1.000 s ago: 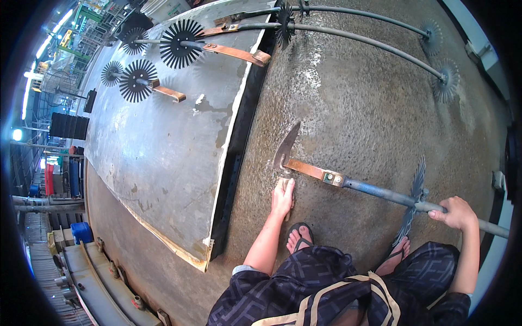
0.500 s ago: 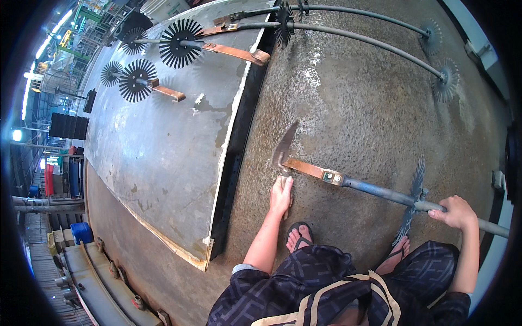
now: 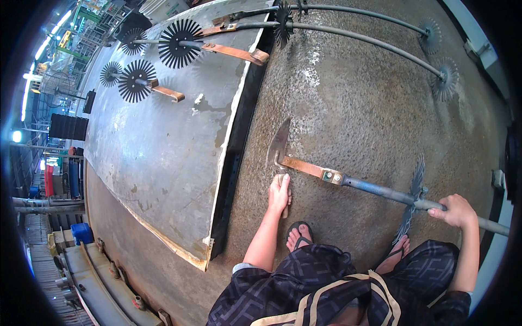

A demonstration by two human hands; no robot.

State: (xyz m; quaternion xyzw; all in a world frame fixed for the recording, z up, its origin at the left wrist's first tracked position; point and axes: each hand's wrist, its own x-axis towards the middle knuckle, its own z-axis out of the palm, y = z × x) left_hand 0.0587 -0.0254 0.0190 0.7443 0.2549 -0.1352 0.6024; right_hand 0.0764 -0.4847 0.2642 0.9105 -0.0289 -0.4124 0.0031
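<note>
In the left grip (image 3: 280,190), wrapped round its handle, one curved knife (image 3: 279,142) is held, blade base at one copper strip (image 3: 304,167). The strip's rod (image 3: 375,190) is clasped by the right grip (image 3: 455,211). Scraping seems underway; steady rod called for next. One toothed disc (image 3: 418,176) here; four other rods (image 3: 359,38) laid on or across the table (image 3: 168,163).
</note>
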